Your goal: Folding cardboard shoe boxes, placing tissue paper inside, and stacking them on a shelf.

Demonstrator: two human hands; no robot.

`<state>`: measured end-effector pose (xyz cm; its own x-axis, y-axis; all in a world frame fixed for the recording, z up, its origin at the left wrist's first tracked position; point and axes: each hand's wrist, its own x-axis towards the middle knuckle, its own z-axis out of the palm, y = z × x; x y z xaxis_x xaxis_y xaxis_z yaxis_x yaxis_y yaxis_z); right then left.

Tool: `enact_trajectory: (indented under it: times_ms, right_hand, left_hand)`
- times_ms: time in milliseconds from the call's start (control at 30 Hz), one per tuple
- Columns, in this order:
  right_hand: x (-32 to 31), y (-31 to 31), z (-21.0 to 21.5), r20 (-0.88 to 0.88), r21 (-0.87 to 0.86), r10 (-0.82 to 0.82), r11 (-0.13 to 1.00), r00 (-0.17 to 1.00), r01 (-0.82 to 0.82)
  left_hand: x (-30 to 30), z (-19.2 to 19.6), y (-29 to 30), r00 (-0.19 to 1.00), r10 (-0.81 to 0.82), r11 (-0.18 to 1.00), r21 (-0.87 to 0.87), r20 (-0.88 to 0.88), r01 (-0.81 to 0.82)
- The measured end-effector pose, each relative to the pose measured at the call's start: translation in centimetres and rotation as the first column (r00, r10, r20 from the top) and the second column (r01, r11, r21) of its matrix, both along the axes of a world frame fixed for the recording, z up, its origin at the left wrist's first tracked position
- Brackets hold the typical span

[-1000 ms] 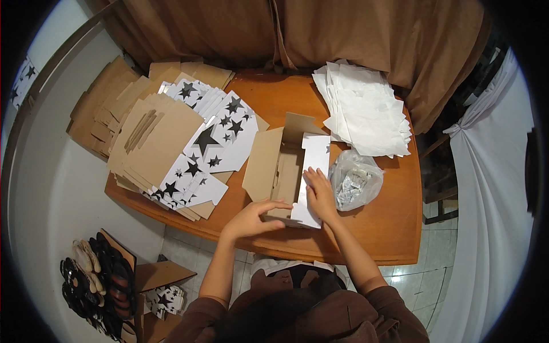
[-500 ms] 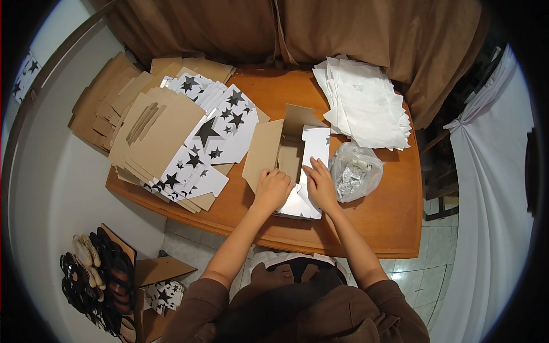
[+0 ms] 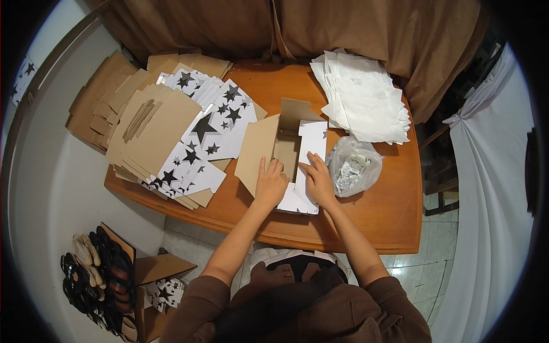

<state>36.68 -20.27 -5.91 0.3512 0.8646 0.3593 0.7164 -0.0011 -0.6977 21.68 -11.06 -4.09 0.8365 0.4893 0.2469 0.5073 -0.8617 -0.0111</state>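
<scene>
A partly folded cardboard box [image 3: 287,147] stands before me with its brown inside showing. Plain brown flaps spread at its left and far sides, and white flaps with a few dark stars lie along the right and near sides. My left hand [image 3: 272,183] is over the box's near left corner, fingers extended and lying by the edge of the left flap; its thumb is partly hidden. On the white right flap [image 3: 313,137] rests my right hand [image 3: 318,182], its fingers stretched out flat and gripping nothing.
Flat star-printed box blanks [image 3: 229,123] and brown cardboard sheets [image 3: 160,128] are piled at the left. White paper sheets [image 3: 366,97] lie at the far right. Nearer sits a clear plastic bag [image 3: 355,167] of small packets. Shoes [image 3: 94,268] stand below left.
The fingers of my left hand have straightened from a curled hold on the box's near left corner. My right hand stays on the white flap, its fingers slightly shifted.
</scene>
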Motion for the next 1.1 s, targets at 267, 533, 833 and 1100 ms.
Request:
enact_trajectory:
  times_ms: [267,533,833,1100]
  right_hand:
    - [-0.4,0.1,0.4,-0.082,0.06,0.066,0.996,0.994,-0.061]
    - [0.1,0.8,0.3,0.027,-0.018,-0.005,1.0,1.0,0.005]
    - [0.8,3.6,1.3,0.187,-0.145,-0.154,0.973,0.97,0.182]
    - [1.5,4.4,1.6,0.307,-0.205,-0.16,0.952,0.938,0.229]
  left_hand:
    - [-0.2,-0.1,-0.5,0.984,-0.012,0.998,-0.059,0.178,0.022]
    - [1.4,2.2,0.5,0.965,0.032,0.995,-0.095,0.261,-0.007]
    - [9.0,7.0,11.0,0.943,-0.201,0.947,0.299,0.264,0.118]
    - [6.6,5.0,11.3,0.899,-0.429,0.873,0.294,0.083,0.389]
